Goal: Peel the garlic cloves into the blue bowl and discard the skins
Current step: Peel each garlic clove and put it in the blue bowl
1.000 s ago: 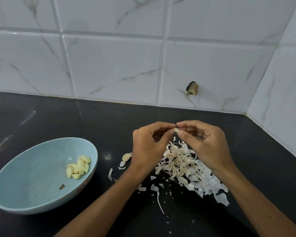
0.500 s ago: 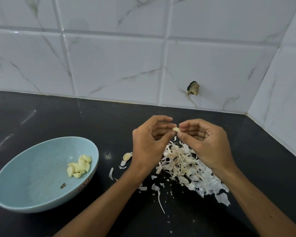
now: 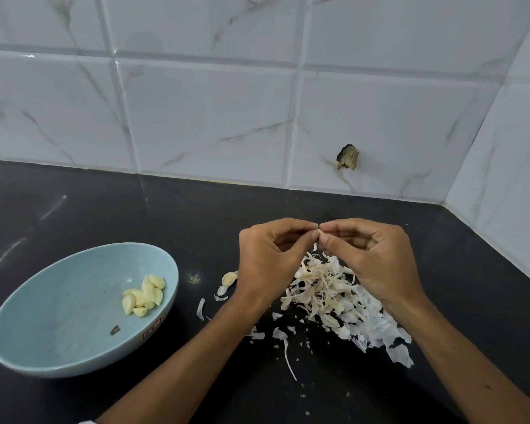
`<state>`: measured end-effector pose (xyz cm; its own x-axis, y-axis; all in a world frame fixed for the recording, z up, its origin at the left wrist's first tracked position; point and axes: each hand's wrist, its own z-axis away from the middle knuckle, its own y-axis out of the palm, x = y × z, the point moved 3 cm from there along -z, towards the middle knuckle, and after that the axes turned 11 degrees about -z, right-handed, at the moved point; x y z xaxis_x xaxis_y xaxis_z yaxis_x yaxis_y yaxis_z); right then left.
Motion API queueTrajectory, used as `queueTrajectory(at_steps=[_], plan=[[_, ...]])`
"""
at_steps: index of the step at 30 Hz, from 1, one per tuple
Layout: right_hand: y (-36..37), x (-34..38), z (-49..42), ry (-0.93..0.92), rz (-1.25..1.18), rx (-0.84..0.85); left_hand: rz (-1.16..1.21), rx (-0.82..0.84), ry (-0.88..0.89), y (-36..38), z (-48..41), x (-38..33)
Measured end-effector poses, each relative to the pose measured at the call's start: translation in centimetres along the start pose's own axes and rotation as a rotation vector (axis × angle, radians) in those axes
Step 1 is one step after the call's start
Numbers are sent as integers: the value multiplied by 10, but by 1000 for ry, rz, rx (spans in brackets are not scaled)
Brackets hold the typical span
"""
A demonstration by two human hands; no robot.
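A black counter (image 3: 172,215) fills the lower frame. The blue bowl (image 3: 52,319) sits lower left, with peeled cloves (image 3: 144,295) against its right wall. At centre right lies the skin pile (image 3: 334,298). Above it, the left hand (image 3: 266,264) and right hand (image 3: 371,258) meet, their curled fingertips pinching one garlic clove (image 3: 319,232) between them.

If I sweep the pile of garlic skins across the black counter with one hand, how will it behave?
The garlic skins look thin and curled, so they are probably very light and floppy; a push may scatter them rather than move them together. Loose flakes lie apart on the smooth counter, so some will likely stay behind.
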<state>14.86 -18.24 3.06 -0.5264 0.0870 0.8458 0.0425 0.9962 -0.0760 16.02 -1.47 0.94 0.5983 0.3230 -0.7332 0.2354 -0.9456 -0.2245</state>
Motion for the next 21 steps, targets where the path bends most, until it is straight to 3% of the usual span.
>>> queueTrajectory(at_steps=[4,11,21], plan=[[1,0,1,2,18,6,-182,12,179,-1,0,-2],[1,1,1,1,52,15,-278,-8,297,0,1,0],[2,3,2,-33,107,54,-248,53,214,1,-1,0]])
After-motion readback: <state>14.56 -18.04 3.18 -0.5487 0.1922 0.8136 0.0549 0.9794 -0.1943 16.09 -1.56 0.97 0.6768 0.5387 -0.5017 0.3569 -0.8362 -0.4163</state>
